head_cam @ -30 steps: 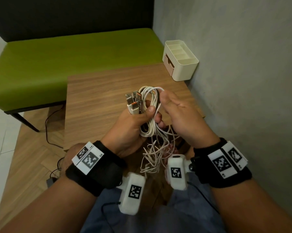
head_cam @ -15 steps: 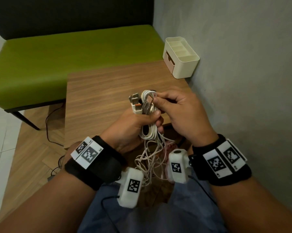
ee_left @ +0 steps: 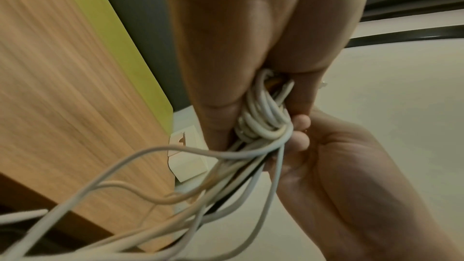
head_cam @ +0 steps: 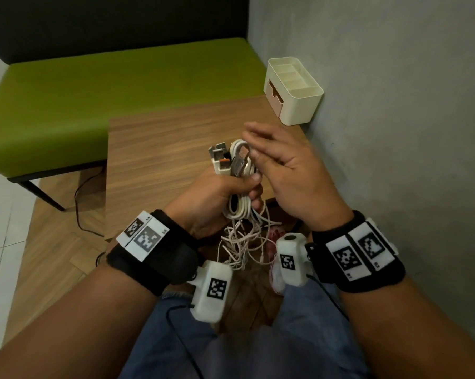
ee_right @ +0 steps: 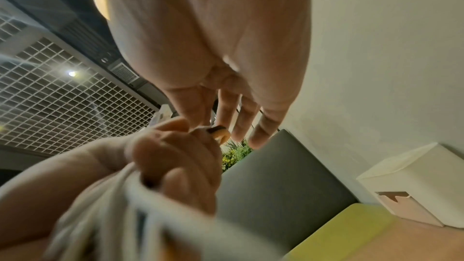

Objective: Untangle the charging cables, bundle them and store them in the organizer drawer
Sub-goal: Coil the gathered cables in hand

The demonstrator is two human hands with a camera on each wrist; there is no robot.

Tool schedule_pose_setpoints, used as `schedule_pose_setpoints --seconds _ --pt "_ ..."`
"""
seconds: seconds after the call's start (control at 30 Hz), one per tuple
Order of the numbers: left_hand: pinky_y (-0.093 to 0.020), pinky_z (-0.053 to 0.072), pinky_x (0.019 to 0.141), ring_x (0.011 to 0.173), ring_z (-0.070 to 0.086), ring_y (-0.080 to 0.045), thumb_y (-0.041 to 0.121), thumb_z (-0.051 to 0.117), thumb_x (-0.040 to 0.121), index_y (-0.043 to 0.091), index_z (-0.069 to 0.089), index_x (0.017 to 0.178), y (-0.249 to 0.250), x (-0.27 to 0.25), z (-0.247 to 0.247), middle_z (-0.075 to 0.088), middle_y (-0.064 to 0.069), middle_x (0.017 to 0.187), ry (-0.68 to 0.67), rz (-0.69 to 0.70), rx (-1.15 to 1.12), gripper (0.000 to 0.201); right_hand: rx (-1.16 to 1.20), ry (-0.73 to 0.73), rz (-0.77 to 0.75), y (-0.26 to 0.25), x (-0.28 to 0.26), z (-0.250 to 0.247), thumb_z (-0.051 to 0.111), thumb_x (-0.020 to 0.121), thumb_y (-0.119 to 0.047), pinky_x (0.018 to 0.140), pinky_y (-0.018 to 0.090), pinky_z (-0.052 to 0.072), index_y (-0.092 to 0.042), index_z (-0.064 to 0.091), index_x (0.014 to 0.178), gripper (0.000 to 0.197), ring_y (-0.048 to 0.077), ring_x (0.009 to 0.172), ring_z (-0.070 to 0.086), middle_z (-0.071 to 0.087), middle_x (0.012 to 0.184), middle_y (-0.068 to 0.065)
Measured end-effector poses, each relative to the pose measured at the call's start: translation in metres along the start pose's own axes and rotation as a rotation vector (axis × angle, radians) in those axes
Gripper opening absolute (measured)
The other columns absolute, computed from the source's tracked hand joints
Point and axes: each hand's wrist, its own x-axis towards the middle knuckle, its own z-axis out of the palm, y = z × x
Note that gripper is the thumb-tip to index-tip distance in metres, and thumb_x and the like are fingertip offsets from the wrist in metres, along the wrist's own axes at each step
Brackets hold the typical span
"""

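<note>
My left hand grips a bunch of white charging cables above the near edge of the wooden table. Several USB plugs stick up out of the fist, and loose tangled strands hang below it. In the left wrist view the coiled cables are squeezed in that fist. My right hand is just right of the plugs with straight, spread fingers and holds nothing. The cream organizer with its small beige drawer stands at the table's far right corner.
A grey wall runs close along the table's right side. A green bench stands behind the table. A dark cord trails on the wood floor at the left. My lap in blue jeans lies below the hands.
My right hand has let go of the plug it was pinching and spread its fingers open beside the bunch. The left hand keeps its grip on the cables.
</note>
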Motion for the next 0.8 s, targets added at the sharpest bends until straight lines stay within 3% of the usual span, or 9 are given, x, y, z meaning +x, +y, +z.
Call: schedule_pose_setpoints --seconds 0.07,0.13,0.23,0.3,0.33,0.4,0.47,0.6,0.8 --pt "-0.03 0.044 0.065 0.059 0.05 -0.015 0.01 0.055 0.089 0.01 0.051 0.089 -0.002 -0.001 0.003 0.045 -0.004 0.064 0.004 0.007 -0.013 0.004 -0.01 -0.034 0.007 0.004 0.003 -0.004 0.058 0.097 -0.011 0.099 0.006 0.038 -0.015 0.064 0.128 0.031 -0.01 0.125 0.047 0.052 0.144 -0.008" --pt "-0.029 0.046 0.064 0.058 0.049 -0.014 0.01 0.053 0.09 0.01 0.052 0.088 -0.002 0.0 0.004 0.044 -0.003 0.062 0.015 0.047 -0.063 0.002 0.143 -0.066 0.088 0.008 -0.001 -0.003 0.059 0.097 -0.02 0.108 0.018 0.037 -0.024 0.055 0.138 0.041 0.0 0.136 0.041 0.043 0.151 -0.011" --pt "-0.029 0.044 0.064 0.058 0.049 -0.013 0.012 0.053 0.091 0.009 0.055 0.083 0.009 0.003 0.005 0.047 -0.002 0.062 0.047 0.122 -0.144 0.009 0.642 -0.191 0.29 0.015 -0.013 0.006 0.067 0.088 -0.02 0.105 0.04 0.043 -0.038 0.017 0.155 0.086 0.016 0.127 0.053 0.045 0.15 0.003" --pt "-0.031 0.043 0.067 0.058 0.048 -0.013 0.011 0.051 0.094 0.009 0.052 0.079 0.015 0.005 0.006 0.045 -0.002 0.063 0.039 0.157 -0.178 0.015 0.72 -0.301 0.36 0.018 -0.018 0.012 0.066 0.082 -0.003 0.106 0.045 0.045 -0.037 0.013 0.155 0.096 0.022 0.122 0.059 0.057 0.134 0.008" --pt "-0.031 0.043 0.068 0.058 0.048 -0.013 0.01 0.05 0.094 0.01 0.051 0.077 0.016 0.006 0.007 0.044 -0.002 0.063 0.04 0.16 -0.194 0.017 0.67 -0.344 0.381 0.017 -0.018 0.014 0.063 0.081 0.004 0.102 0.043 0.049 -0.034 0.022 0.153 0.091 0.023 0.116 0.063 0.062 0.125 0.007" --pt "-0.031 0.044 0.066 0.054 0.048 -0.012 0.011 0.05 0.094 0.011 0.049 0.075 0.016 0.005 0.009 0.042 -0.001 0.061 0.046 0.157 -0.223 0.019 0.529 -0.378 0.388 0.012 -0.018 0.018 0.06 0.083 0.008 0.077 0.043 0.056 -0.024 0.046 0.134 0.063 0.032 0.084 0.067 0.069 0.097 0.008" --pt "-0.027 0.044 0.059 0.05 0.044 -0.01 0.011 0.048 0.095 0.012 0.046 0.076 0.017 0.004 0.012 0.039 0.0 0.059 0.05 0.164 -0.259 0.019 0.387 -0.35 0.392 0.008 -0.017 0.022 0.061 0.085 0.004 0.056 0.037 0.046 -0.026 0.055 0.103 0.035 0.027 0.06 0.058 0.063 0.068 0.003" --pt "-0.022 0.037 0.045 0.042 0.035 -0.007 0.01 0.05 0.095 0.013 0.046 0.077 0.016 0.005 0.015 0.032 0.002 0.052 0.097 0.192 -0.217 0.018 0.141 -0.323 0.318 0.009 -0.015 0.022 0.069 0.079 -0.008 0.068 0.038 0.049 -0.036 0.055 0.087 0.032 0.007 0.07 0.061 0.063 0.07 -0.013" --pt "-0.02 0.032 0.041 0.039 0.031 -0.006 0.01 0.054 0.095 0.016 0.047 0.083 0.003 0.005 0.014 0.029 0.004 0.051 0.144 0.126 -0.182 0.014 -0.176 -0.487 0.377 0.015 -0.02 0.022 0.073 0.078 -0.015 0.069 0.029 0.049 -0.029 0.055 0.087 0.025 0.009 0.076 0.062 0.064 0.081 -0.007"
